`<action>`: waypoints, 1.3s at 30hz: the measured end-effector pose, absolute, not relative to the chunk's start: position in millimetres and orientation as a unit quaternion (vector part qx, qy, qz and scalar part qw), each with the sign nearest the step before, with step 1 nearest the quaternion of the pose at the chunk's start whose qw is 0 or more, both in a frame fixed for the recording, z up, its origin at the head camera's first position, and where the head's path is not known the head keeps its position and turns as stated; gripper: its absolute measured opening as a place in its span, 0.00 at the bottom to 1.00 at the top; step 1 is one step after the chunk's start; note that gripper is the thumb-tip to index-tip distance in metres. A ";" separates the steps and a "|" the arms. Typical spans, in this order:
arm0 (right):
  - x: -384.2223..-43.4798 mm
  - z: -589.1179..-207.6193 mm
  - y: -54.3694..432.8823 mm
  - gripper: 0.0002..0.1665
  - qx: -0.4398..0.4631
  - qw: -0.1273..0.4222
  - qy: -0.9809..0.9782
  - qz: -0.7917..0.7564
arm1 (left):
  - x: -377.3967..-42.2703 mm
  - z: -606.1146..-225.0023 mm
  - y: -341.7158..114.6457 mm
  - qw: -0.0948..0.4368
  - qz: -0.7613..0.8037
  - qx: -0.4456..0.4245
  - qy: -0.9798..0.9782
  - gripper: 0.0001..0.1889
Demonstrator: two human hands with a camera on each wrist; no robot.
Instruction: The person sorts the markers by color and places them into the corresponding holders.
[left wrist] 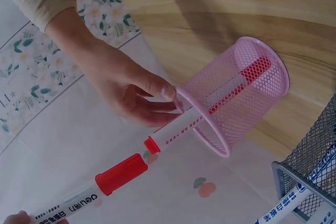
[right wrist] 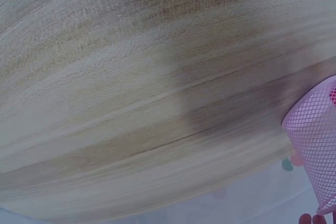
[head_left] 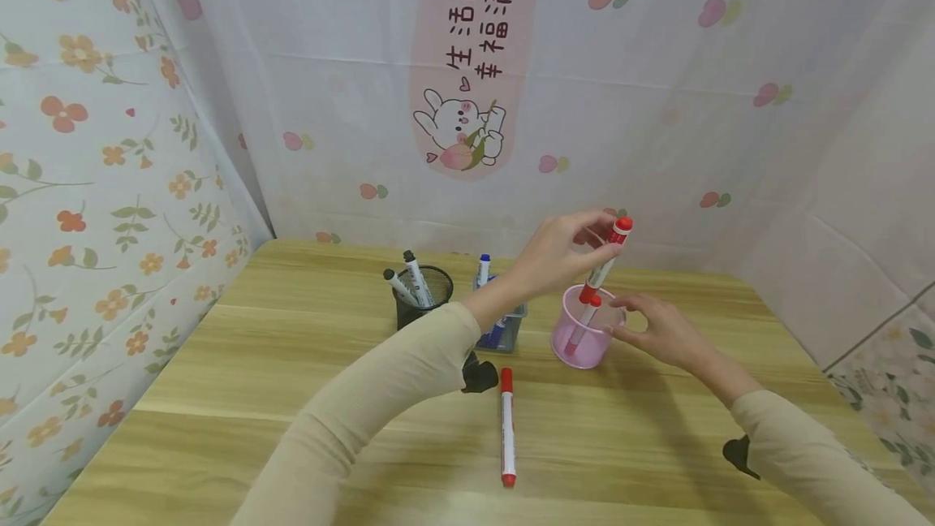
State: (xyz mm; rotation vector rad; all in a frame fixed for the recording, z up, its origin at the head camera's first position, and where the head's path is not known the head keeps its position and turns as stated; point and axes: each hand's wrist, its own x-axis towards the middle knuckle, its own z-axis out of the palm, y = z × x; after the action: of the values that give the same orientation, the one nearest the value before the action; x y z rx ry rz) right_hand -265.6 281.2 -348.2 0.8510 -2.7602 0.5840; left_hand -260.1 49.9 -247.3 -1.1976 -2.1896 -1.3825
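My left hand point(head_left: 558, 254) pinches a red-capped whiteboard marker point(head_left: 602, 270) near its upper end. The marker is tilted above the pink mesh pen cup point(head_left: 601, 345), its lower red end at the opening. Another red marker point(head_left: 584, 323) leans inside that cup. With thumb and fingers, my right hand point(head_left: 661, 333) grips the cup's rim on the right side; the left wrist view shows the thumb outside the rim. A third red marker point(head_left: 507, 428) lies on the table, in front of the cups. Only a few right fingertips point(right wrist: 305, 219) show in the right wrist view.
A black mesh pen cup point(head_left: 409, 316) with black markers stands left at the back. Between it and the pink cup is a grey mesh holder point(head_left: 511, 335) with blue markers, partly behind my left arm. The wooden table point(head_left: 292, 347) meets patterned curtains behind and at both sides.
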 end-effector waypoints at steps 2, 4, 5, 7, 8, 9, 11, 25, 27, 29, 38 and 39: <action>-265.7 -348.3 280.9 0.24 0.285 0.095 -0.934 0.195 | -262.4 -247.5 51.4 0.141 -0.482 -0.408 -0.762 0.14; -265.8 -348.6 280.6 0.24 0.285 0.095 -0.934 0.193 | -265.0 -248.3 52.8 0.140 -0.481 -0.402 -0.766 0.14; -265.9 -348.7 280.5 0.24 0.285 0.095 -0.934 0.193 | -266.4 -248.9 53.4 0.140 -0.482 -0.400 -0.766 0.14; -266.2 -349.0 280.3 0.24 0.286 0.097 -0.933 0.193 | -268.8 -250.4 54.7 0.138 -0.486 -0.397 -0.766 0.14; -266.3 -349.1 280.2 0.23 0.287 0.098 -0.933 0.194 | -269.9 -251.3 55.2 0.137 -0.486 -0.395 -0.768 0.14; -266.5 -349.2 280.1 0.23 0.289 0.099 -0.932 0.194 | -271.0 -252.3 55.8 0.135 -0.485 -0.390 -0.771 0.14; -266.6 -349.4 280.0 0.23 0.291 0.100 -0.932 0.193 | -273.6 -254.9 57.1 0.129 -0.485 -0.382 -0.776 0.14; -266.9 -349.9 280.5 0.23 0.295 0.101 -0.930 0.196 | -284.3 -276.9 66.7 0.103 -0.480 -0.360 -0.793 0.13; -266.6 -349.6 280.1 0.23 0.294 0.102 -0.930 0.196 | -285.7 -281.9 67.4 0.098 -0.474 -0.357 -0.799 0.12; -266.5 -349.6 279.8 0.23 0.294 0.102 -0.930 0.195 | -286.7 -286.8 67.9 0.092 -0.463 -0.349 -0.810 0.12; -266.6 -350.5 280.0 0.22 0.296 0.112 -0.929 0.193 | -287.1 -311.9 68.7 0.058 -0.420 -0.312 -0.850 0.13; -266.4 -350.4 280.0 0.22 0.296 0.112 -0.929 0.192 | -286.7 -314.8 68.5 0.053 -0.426 -0.309 -0.849 0.13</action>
State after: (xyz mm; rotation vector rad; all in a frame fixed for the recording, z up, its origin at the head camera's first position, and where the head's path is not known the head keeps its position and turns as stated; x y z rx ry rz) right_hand -266.4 280.0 -350.4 0.8702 -2.7263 0.5646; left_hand -286.7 68.5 -314.8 -0.9399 -2.5797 -1.2952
